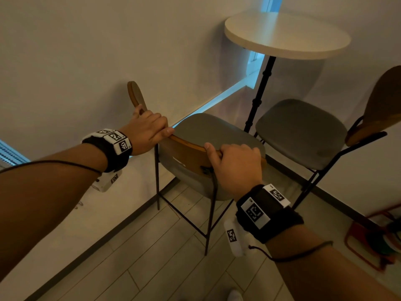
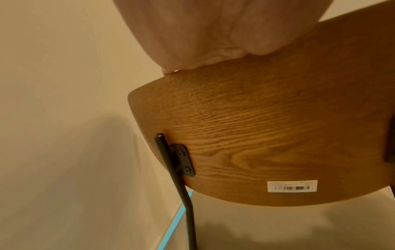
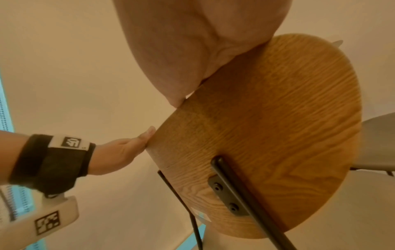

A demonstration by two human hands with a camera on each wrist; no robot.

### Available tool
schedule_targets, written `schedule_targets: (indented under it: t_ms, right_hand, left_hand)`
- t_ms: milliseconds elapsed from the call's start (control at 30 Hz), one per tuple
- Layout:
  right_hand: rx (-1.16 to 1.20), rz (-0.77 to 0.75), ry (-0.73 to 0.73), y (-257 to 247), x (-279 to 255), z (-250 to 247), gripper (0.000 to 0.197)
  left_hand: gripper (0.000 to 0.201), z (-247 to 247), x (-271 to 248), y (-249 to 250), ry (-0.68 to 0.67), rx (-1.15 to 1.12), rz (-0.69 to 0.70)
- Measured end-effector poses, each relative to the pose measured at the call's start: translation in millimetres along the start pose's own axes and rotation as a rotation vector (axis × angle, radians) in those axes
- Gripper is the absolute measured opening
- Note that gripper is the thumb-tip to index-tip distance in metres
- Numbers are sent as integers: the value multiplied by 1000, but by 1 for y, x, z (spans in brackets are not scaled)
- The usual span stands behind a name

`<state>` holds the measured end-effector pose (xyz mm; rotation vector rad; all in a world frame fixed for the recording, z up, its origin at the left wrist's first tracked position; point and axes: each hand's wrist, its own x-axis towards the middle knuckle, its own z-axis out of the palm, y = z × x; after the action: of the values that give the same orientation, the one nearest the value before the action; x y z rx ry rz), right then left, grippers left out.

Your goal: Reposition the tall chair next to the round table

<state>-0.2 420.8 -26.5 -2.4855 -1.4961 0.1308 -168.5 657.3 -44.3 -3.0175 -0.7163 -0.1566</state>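
Both hands grip the wooden backrest [image 1: 188, 149] of the tall chair [image 1: 208, 135], left hand [image 1: 149, 129] and right hand [image 1: 235, 164] curled over its top edge. It stands near the round table [image 1: 286, 35] at one o'clock. Seemingly mid-shift; next, swing it closer, clear of the second chair [image 1: 301, 131].

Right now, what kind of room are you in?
Probably a small café or break corner. A tall round table stands by the wall, with two tall chairs: the one I hold and a second chair beside it.
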Motion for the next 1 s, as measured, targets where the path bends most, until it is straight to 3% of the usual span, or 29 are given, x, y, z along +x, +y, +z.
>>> schedule_targets:
  t_ms: [233,600,733,933,1000]
  right_hand:
    - [26,-47,52,-29,-3,9,61]
    - [20,-99,101,3,2,11,56]
    - [7,-99,72,14,6,7,57]
    - [11,-84,93,16,6,8,57]
    - [48,-103,102,17,5,6,55]
  left_hand:
    - [77,-3,-5,-36,-14,7,12]
    - [60,9,-2,-16,50,-37,-45]
    - [70,12,5,-8,39,-34,-66]
    - [57,7,6,-3,47,-45,-66]
    - [62,4,2,-3,33,-54,-68]
